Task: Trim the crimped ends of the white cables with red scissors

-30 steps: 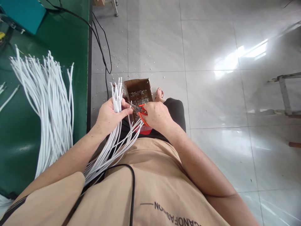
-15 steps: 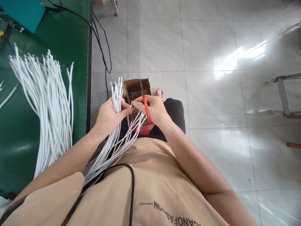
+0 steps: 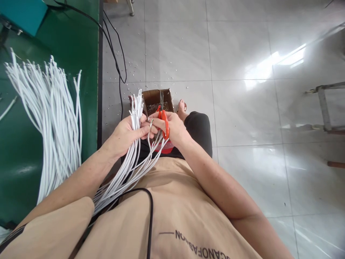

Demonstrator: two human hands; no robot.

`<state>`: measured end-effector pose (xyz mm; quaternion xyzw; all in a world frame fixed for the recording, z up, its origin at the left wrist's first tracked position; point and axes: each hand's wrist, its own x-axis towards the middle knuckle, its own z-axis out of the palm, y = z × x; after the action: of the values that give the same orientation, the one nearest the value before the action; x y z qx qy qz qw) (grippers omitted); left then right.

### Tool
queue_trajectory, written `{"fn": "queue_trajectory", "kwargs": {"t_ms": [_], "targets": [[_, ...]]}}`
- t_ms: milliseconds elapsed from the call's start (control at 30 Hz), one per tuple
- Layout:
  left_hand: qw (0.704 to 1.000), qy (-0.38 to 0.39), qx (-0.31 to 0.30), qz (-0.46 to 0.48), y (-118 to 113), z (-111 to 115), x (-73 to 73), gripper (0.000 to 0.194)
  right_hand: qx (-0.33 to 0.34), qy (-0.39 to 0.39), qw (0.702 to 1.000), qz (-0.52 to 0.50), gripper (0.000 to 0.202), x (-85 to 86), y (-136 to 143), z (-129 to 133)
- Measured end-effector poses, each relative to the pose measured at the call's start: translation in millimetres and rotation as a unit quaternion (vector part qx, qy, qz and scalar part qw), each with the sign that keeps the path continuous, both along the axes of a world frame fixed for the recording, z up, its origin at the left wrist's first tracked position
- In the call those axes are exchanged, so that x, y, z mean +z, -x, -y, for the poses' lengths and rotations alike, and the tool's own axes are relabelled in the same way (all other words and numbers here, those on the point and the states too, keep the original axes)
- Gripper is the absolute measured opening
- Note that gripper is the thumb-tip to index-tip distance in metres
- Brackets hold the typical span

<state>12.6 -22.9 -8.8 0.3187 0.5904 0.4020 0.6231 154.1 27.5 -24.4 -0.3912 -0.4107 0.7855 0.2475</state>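
Observation:
My left hand (image 3: 125,135) is wrapped round a bundle of white cables (image 3: 137,111), with the cable ends sticking up past the fingers. Its thumb and finger pinch one separate cable end (image 3: 151,123) that shows a bit of green at the tip. Close against it, my right hand (image 3: 172,126) holds orange-handled scissors (image 3: 165,125), blades pointing away from me. The right fingertips meet the left ones near that single cable. More white cables run down under the right hand toward my lap. Below the hands is a cardboard box (image 3: 155,95) with small bits inside.
On the green table (image 3: 90,90) at left lies a large pile of white cables (image 3: 55,118), with a teal box (image 3: 25,14) behind it. Black cords (image 3: 118,68) hang off the table edge. Small scraps dot the floor. A metal-legged stool (image 3: 323,108) stands at right.
The scissors have turned in my right hand, so their orange handles show wider. Both hands have drawn together, and the single cable end now stands up at the left thumb.

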Motion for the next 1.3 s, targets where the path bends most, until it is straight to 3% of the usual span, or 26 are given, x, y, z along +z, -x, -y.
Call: {"fn": "queue_trajectory", "kwargs": {"t_ms": [100, 167, 233, 300, 533, 733, 867, 933, 1100, 1300], "targets": [[1.0, 0.014, -0.004, 0.002, 1, 0, 3.3, 0.034, -0.051, -0.06, 0.989, 0.128, 0.02, -6.5, 0, 0], [1.0, 0.014, -0.013, -0.016, 4, 0, 2.8, 0.033, -0.114, -0.142, 0.961, 0.21, 0.019, -7.8, -2, 0], [0.999, 0.014, -0.038, -0.036, 9, 0, 0.1, 0.032, -0.154, -0.22, 0.932, 0.242, 0.018, -5.3, -4, 0], [0.997, 0.021, -0.057, -0.056, 13, 0, -3.9, 0.035, -0.15, -0.26, 0.923, 0.241, 0.02, -0.2, -4, 0], [0.998, 0.029, 0.007, -0.063, 13, 0, -11.0, 0.053, -0.052, -0.291, 0.916, 0.27, 0.023, 6.6, 2, 5], [0.993, -0.005, 0.06, -0.098, 11, -1, -13.2, 0.038, -0.056, -0.174, 0.952, 0.246, 0.025, 2.6, 4, 6], [0.988, -0.025, 0.08, -0.13, 9, -2, -13.4, 0.033, -0.039, -0.174, 0.956, 0.232, 0.031, 0.7, -3, 2], [0.988, -0.026, 0.081, -0.127, 8, -2, -11.8, 0.032, -0.016, -0.233, 0.927, 0.294, 0.03, -2.7, -9, 0], [0.987, -0.033, 0.085, -0.135, 7, -2, -11.8, 0.032, 0.123, -0.379, 0.803, 0.444, 0.023, -8.8, -17, -2], [0.969, -0.071, 0.079, -0.223, 9, 1, -16.3, 0.026, 0.202, -0.406, 0.75, 0.482, 0.025, 4.6, -14, 1]]}}
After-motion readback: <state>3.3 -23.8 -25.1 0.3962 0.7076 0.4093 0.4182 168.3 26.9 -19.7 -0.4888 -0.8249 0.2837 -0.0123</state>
